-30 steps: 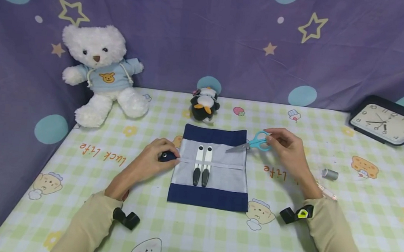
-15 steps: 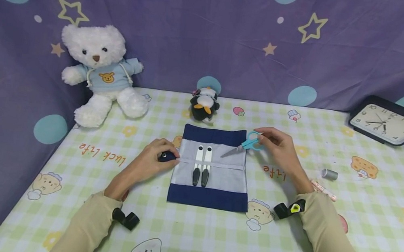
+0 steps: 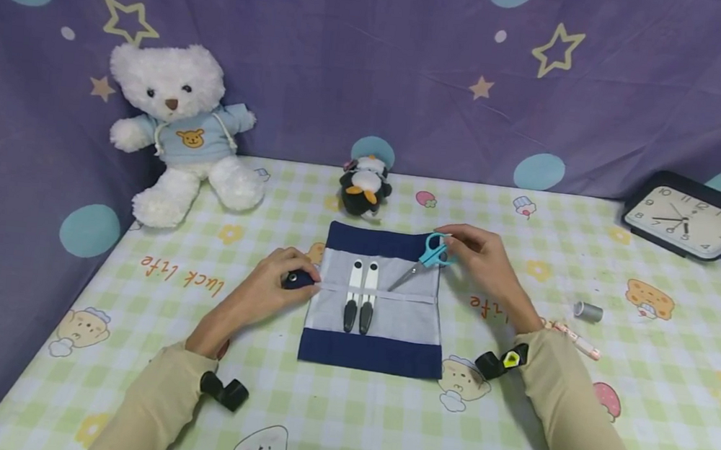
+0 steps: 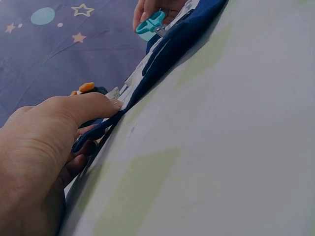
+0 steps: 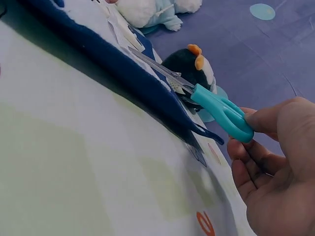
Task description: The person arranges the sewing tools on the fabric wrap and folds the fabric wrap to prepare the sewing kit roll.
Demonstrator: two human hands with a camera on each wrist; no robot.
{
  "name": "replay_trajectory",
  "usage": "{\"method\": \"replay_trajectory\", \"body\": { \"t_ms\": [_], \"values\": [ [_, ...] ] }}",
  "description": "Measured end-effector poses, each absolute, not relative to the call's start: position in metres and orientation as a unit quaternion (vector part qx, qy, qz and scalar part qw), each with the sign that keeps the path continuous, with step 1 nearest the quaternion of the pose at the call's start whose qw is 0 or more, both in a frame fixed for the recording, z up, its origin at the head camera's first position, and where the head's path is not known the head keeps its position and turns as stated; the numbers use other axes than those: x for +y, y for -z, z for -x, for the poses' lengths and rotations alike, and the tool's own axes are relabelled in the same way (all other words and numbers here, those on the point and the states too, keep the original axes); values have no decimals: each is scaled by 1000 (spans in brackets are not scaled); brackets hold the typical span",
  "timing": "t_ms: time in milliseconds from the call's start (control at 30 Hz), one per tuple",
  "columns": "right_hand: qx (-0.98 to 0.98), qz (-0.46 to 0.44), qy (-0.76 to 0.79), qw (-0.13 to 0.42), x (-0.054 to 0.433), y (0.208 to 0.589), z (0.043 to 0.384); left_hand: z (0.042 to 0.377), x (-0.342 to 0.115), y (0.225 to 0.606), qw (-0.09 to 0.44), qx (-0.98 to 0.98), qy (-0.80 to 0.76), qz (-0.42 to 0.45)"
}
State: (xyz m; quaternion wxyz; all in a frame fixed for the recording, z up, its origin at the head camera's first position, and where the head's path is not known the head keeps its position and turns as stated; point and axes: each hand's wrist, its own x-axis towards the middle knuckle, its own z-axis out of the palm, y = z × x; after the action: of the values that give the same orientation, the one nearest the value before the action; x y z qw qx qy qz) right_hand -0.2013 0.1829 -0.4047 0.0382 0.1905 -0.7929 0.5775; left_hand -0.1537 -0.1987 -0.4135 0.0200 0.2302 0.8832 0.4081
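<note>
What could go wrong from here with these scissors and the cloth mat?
The right hand points the turquoise-handled metal scissors toward the thin pale strap across the navy-and-grey fabric mat, so they might snag it. They also reach in beside two slim white tools with black ends and could knock those askew. If the left hand loosens its pinch on the navy fabric tab, the mat may slide.

head: high, over near edge of worktop (image 3: 342, 412), facing forward-down | wrists: low, close, facing far edge | all share scissors (image 5: 203, 97)
</note>
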Motion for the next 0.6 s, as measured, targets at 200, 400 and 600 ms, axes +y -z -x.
{"method": "replay_trajectory", "body": {
  "t_ms": [200, 400, 600],
  "values": [
    [-802, -206, -561, 23, 177, 403, 204, 153, -199, 414, 21, 882, -410, -231],
    [-811, -205, -548, 1, 168, 400, 207, 153, -199, 413, 26, 885, -407, -224],
    [-829, -207, -520, -10, 160, 396, 208, 154, -198, 413, 26, 887, -405, -221]
  ]
}}
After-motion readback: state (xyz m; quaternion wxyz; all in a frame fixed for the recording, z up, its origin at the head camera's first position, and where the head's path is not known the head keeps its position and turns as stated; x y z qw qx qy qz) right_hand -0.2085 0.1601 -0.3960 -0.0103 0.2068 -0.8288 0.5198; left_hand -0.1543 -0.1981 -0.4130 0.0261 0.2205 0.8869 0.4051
